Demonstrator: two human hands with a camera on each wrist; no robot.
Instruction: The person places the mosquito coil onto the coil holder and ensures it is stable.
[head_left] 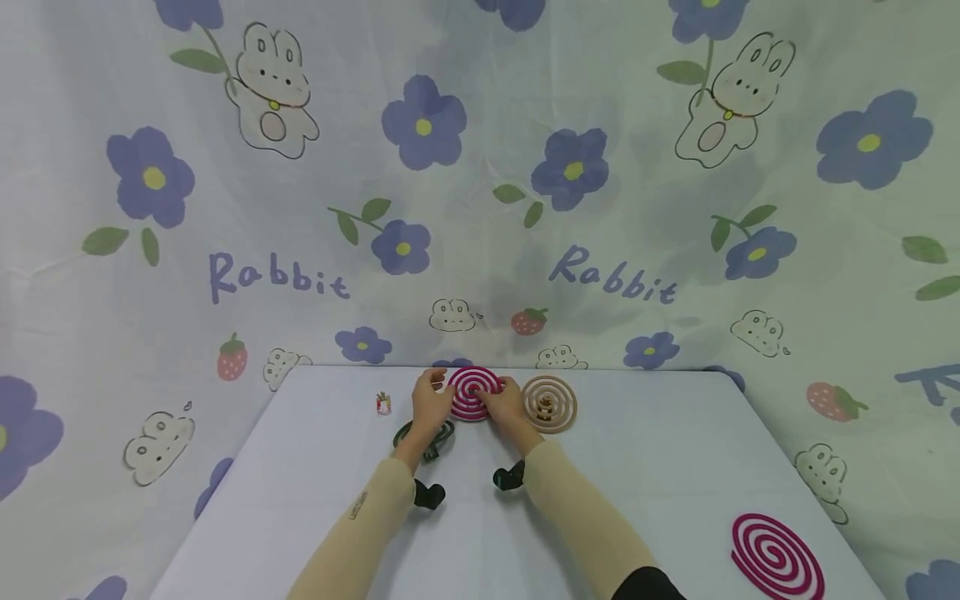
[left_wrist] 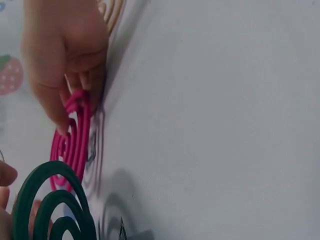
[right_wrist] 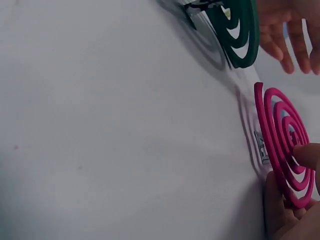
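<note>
My right hand (head_left: 508, 403) holds a pink mosquito coil (right_wrist: 271, 145) by its right side, thumb on the face near the centre and other fingers behind. The coil stands tilted on edge over the table, with a small metal stand (right_wrist: 261, 147) beneath it in the right wrist view. My left hand (head_left: 432, 408) is at the coil's left side in the head view, fingers loosely extended and holding nothing. A dark green coil (left_wrist: 25, 202) is raised close by the left wrist. To the right of my right hand, a tan coil (head_left: 573, 404) stands upright.
A second pink coil (head_left: 772, 546) lies flat at the table's front right. Near the back left is a small red-and-white item (head_left: 383, 404). Behind the white table (head_left: 660, 467) hangs a rabbit-and-flower cloth (head_left: 480, 208). Black mounts (head_left: 430, 496) sit at the wrists.
</note>
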